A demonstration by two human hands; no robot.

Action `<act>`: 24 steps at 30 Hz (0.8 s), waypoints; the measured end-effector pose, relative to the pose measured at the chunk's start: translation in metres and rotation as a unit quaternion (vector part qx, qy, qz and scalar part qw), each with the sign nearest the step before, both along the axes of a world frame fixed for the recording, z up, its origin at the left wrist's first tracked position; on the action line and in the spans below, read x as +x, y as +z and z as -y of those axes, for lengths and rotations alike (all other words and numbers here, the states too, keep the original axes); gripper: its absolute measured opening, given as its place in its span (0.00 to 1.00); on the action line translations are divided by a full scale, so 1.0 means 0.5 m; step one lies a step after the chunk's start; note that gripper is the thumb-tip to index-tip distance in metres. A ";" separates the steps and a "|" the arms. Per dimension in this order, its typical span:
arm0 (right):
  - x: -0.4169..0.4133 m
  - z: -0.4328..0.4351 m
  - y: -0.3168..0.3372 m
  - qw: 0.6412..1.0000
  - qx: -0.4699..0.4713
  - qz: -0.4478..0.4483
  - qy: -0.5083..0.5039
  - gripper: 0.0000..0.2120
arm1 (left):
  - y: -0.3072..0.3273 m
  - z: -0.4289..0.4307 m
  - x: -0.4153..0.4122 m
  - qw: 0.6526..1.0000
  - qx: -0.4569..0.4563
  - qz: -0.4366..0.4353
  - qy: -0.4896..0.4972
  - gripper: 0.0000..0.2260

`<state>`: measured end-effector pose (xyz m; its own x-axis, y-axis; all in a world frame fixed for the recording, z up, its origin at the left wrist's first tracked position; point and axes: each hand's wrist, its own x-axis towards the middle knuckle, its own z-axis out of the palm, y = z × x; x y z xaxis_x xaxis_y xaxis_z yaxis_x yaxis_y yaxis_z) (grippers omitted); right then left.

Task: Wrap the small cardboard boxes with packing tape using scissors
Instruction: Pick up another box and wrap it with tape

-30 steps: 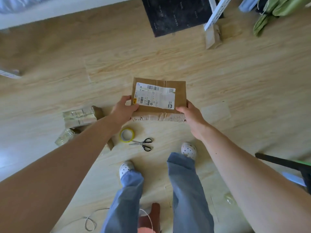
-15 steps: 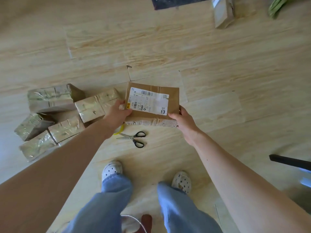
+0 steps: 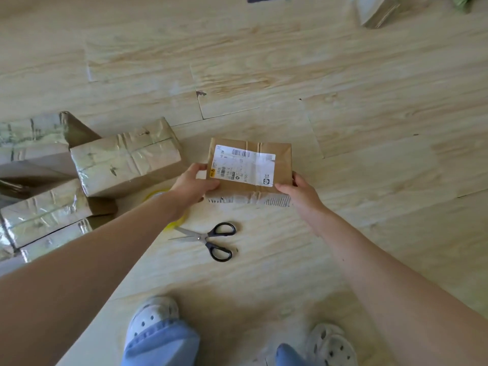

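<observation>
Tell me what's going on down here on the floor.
A person grips a brown cardboard box bearing a white shipping label, left hand at its left edge, right hand at its near right corner. It looks not yet wrapped. Black-handled scissors lie on the pale wooden floor, a yellow tape roll sits partly hidden under the left forearm, and tape-wrapped cardboard boxes are piled to the left.

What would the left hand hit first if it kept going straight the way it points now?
The labelled cardboard box: the left hand grips its left edge and points up-right across it. Past the box, probably only wooden floor.
</observation>
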<state>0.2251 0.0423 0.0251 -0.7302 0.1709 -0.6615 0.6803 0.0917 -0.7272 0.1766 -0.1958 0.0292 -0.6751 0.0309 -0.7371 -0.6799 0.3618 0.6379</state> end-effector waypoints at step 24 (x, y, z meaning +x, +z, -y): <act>-0.004 0.029 -0.031 0.998 0.053 -0.012 -0.038 0.32 | -0.051 0.018 -0.007 0.989 0.092 -0.086 0.074 0.23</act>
